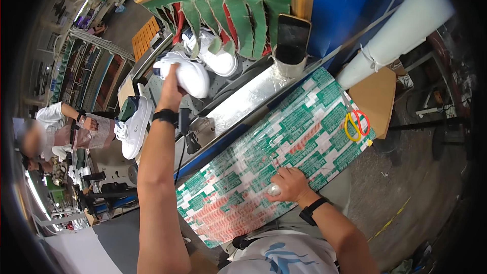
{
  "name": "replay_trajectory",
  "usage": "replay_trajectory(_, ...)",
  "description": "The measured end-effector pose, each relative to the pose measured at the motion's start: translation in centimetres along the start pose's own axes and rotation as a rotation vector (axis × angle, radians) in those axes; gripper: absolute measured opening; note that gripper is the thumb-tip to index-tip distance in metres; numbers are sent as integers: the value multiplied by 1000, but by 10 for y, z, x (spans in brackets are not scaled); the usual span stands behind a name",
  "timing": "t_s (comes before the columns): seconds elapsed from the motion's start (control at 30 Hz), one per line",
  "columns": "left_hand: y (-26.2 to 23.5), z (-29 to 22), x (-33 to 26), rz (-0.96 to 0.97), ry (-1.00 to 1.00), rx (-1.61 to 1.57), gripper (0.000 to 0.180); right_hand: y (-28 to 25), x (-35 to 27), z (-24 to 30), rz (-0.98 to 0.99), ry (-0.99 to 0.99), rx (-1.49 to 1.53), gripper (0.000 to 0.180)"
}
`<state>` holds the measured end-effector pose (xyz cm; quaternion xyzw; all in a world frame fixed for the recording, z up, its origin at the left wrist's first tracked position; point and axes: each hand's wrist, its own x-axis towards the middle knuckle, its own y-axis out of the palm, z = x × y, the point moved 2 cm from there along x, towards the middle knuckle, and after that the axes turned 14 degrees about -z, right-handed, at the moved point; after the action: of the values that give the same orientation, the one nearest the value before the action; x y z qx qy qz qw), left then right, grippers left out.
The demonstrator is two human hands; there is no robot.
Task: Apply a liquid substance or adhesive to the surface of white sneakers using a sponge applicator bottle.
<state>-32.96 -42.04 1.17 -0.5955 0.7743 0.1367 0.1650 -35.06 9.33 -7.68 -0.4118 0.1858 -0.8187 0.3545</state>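
Observation:
My left hand (173, 89) is closed on a white sneaker (195, 78) with a dark collar, over the conveyor's belt. Its fingers are partly hidden by the shoe. Behind it, another white sneaker (221, 60) sits at the mouth of a tunnel, partly under hanging green and red strips (203, 15). Left of my forearm, a white sneaker with a dark green lining (136, 128) stands at the belt's side. My right hand (291, 185) rests over the taped board (238, 177), its fingers curled round a small shiny roundish thing (274, 190) whose kind I cannot make out.
Scissors with red and yellow handles (358, 126) lie on the board's right end. A phone (292, 38) leans upright at the end of a foil-like covered ledge (248, 104). A large white roll (395, 30) and cardboard (373, 99) are at right. A co-worker (63, 127) is at far left.

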Motion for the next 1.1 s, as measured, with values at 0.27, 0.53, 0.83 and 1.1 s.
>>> replay_trajectory(0.27, -103, -28, -46, -18, 158, -21, 52, 0, -2, 5, -11, -16, 12, 47)
replay_trajectory(0.53, -31, -50, -139, 11, 643, 739, 127, -1, -1, 3, -32, -5, -5, 45)
replay_trajectory(0.83, 93, -42, -115, -71, 1140, 1283, 143, 2, -6, 2, -58, -6, -36, 49)
replay_trajectory(1.1, 114, -65, -57, 178, 1123, 1608, 133, 2, -9, 3, -75, -11, -12, 52)
